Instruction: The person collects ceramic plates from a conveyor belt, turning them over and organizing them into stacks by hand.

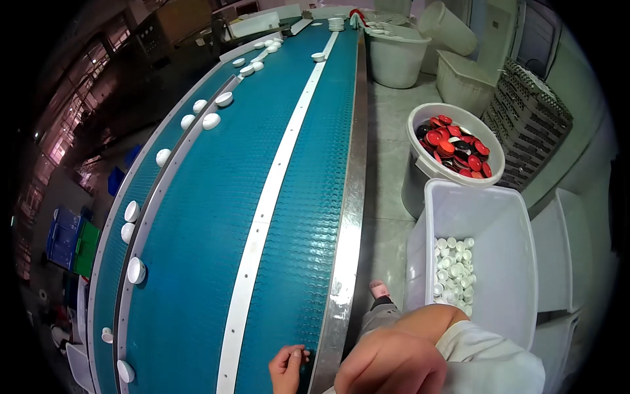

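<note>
My left hand (287, 368) is at the bottom edge of the view, over the right lane of the blue conveyor belt (190, 217), beside its metal rim. Its fingers are curled in with the thumb against them, and nothing shows in them. Close to the camera, my right hand (394, 364) is bent in front of my body, right of the rim; its fingers are hidden. White bowls lie along the belt's left side, among them one bowl (136, 270) tilted against the divider. A small white bowl (318, 57) sits farther up by the white strip.
Right of the belt stand a clear bin (482, 190) holding small white cups (454, 269) and a round bucket (420, 161) of red and black pieces. Behind are a large white tub (397, 62) and stacked dark trays (525, 125). A bowl stack (336, 24) stands at the far end.
</note>
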`<state>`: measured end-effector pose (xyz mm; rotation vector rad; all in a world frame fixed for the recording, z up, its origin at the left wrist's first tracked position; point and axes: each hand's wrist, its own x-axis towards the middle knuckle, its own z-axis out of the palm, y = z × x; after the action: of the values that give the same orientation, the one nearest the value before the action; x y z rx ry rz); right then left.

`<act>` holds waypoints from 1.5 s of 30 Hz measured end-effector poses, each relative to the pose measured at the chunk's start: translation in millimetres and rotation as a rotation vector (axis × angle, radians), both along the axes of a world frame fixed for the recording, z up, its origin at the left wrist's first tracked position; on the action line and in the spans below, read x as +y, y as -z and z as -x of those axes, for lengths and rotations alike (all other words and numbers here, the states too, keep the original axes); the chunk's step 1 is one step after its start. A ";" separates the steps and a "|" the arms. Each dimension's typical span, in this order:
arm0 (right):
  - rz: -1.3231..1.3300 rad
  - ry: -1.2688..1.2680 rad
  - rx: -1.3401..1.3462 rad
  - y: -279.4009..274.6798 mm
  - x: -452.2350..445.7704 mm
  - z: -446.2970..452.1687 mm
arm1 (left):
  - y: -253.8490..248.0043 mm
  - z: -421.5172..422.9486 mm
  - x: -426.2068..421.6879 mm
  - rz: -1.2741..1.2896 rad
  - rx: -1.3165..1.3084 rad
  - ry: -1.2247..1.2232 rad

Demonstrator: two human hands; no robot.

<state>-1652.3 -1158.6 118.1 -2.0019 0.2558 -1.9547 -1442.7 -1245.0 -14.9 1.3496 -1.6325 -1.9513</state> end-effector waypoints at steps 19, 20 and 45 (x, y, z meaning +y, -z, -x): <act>0.260 -0.164 -0.258 -34.5 -131.7 356.3 | 21.6 290.9 -56.0 0.032 -0.082 -0.338; 0.280 -0.123 -0.255 -42.8 -131.7 357.9 | 34.0 294.4 -63.7 -0.009 -0.084 -0.308; -0.253 0.556 -0.287 53.7 -246.4 827.3 | -45.8 717.7 -236.6 0.502 0.273 -0.136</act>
<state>-2479.5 -1405.1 64.4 -1.5699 1.0191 -2.3497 -2160.4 -1481.6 31.0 0.9266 -1.6893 -1.4381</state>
